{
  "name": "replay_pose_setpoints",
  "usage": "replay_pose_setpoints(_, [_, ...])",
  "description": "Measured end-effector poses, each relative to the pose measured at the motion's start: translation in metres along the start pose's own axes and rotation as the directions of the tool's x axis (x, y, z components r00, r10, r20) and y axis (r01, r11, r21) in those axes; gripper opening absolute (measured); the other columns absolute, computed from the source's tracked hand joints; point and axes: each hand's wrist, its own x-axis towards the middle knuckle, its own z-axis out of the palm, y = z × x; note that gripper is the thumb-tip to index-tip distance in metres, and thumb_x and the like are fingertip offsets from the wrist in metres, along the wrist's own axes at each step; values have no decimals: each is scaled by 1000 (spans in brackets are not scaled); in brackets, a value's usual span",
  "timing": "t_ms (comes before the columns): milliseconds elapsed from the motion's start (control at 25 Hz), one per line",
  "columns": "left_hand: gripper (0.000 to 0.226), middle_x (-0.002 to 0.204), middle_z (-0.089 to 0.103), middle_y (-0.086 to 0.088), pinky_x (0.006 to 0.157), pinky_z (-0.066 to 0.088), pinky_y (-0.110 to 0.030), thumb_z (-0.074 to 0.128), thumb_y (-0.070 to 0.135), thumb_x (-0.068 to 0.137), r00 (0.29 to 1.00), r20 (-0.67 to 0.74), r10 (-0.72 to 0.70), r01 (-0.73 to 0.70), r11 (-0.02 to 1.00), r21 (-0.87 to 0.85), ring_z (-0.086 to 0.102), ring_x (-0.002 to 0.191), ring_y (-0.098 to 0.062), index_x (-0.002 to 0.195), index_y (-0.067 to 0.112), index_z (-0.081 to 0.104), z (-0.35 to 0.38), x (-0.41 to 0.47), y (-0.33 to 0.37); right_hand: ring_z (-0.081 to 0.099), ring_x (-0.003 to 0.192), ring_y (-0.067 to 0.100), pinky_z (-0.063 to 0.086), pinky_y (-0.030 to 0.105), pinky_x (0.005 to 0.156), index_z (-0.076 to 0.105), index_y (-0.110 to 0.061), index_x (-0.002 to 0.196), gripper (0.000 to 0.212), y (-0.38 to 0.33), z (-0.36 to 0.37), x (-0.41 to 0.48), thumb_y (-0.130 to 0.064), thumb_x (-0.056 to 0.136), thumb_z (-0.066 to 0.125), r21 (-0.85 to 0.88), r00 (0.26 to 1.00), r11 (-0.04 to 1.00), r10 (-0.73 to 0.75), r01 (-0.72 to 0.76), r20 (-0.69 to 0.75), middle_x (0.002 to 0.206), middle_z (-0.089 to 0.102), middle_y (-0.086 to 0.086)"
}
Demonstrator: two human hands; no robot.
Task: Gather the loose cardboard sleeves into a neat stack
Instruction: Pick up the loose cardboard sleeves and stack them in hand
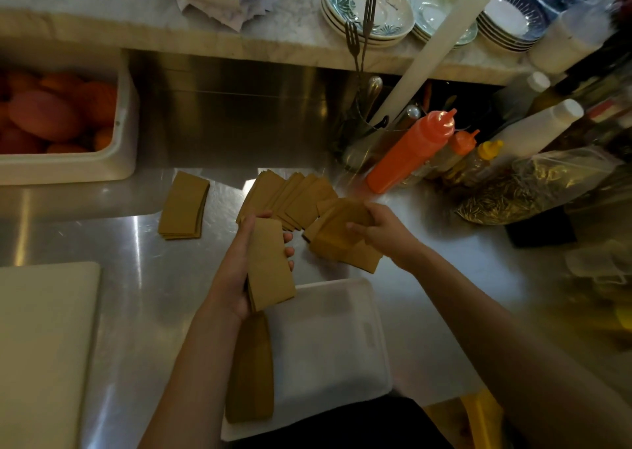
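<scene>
My left hand [239,264] grips a small stack of flat brown cardboard sleeves [270,264], held upright above the steel counter. My right hand [383,231] is closed on a few sleeves [345,223] at the right end of a fanned row of loose sleeves [290,195] lying on the counter. More sleeves [349,253] lie under that hand. A separate neat pile of sleeves [183,205] rests to the left. Another sleeve stack [251,370] lies on the white tray [335,346] below my left forearm.
A white bin of orange fruit [58,113] sits at left, a white cutting board [41,346] at lower left. Squeeze bottles [410,151], a utensil holder [369,123] and a plastic bag [533,188] crowd the right. Stacked plates [369,7] line the marble shelf behind.
</scene>
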Motion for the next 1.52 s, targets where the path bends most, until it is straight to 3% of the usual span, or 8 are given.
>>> replay_pose_setpoints(80, [54,94,67,-10,67,55,-36,61,57,74,1000,-4,22,-22,999,41,64,76,-21,118,26,59,4,-2,2,60,98,22,54,35,78,52,-17,123,33,-12,-17,-19,-17,92,63,57,999,998,-13,10,51,119,59,11])
replay_pose_setpoints(360, [38,90,71,-8,63,58,-34,43,53,94,999,8,-31,29,983,179,68,73,-21,116,27,60,19,-6,-4,60,108,24,53,43,92,54,-16,118,32,-63,-49,-68,-16,88,65,47,964,990,-137,129,226,118,60,8])
replay_pose_setpoints(520, [46,107,73,-5,68,60,-44,38,58,89,997,65,-39,23,972,234,72,91,-28,122,33,58,30,-13,-14,63,100,21,56,38,87,54,-14,116,32,-78,-30,-79,-17,87,68,-77,941,974,-185,214,283,112,61,7])
replay_pose_setpoints(760, [65,103,76,-9,63,61,-39,47,59,73,985,98,-139,112,963,246,74,88,-24,126,22,59,36,-25,-30,54,105,15,48,30,89,52,-16,127,46,-56,22,-85,-28,86,69,-329,929,871,-364,364,64,117,57,1])
replay_pose_setpoints(1000, [96,118,70,-14,69,59,-37,79,70,49,989,87,-117,89,958,273,69,105,-30,129,23,58,36,-31,-39,42,114,12,39,19,90,48,-22,138,55,-32,43,-93,-33,87,67,-334,908,856,-418,394,-1,125,50,-4])
replay_pose_setpoints(1120, [82,127,64,-13,73,58,-41,74,66,61,989,115,-92,63,969,237,67,104,-30,134,34,54,34,-25,-42,43,113,9,40,21,92,53,-25,132,48,-27,39,-92,-34,87,67,-308,899,858,-437,411,-17,123,52,-6])
replay_pose_setpoints(1320, [77,95,66,-15,69,58,-40,87,55,53,985,131,-114,109,993,44,65,76,-24,117,24,60,31,-24,-44,57,98,12,53,34,85,55,-21,125,45,11,14,-45,-39,86,67,-162,934,972,-212,170,-289,110,62,-1])
replay_pose_setpoints(1520, [65,96,64,-16,68,57,-39,80,58,62,995,24,-98,99,993,-63,63,79,-25,109,20,58,28,-23,-47,55,105,20,48,32,86,50,-14,127,58,33,11,26,-47,83,68,-220,963,973,16,-77,-268,119,55,1])
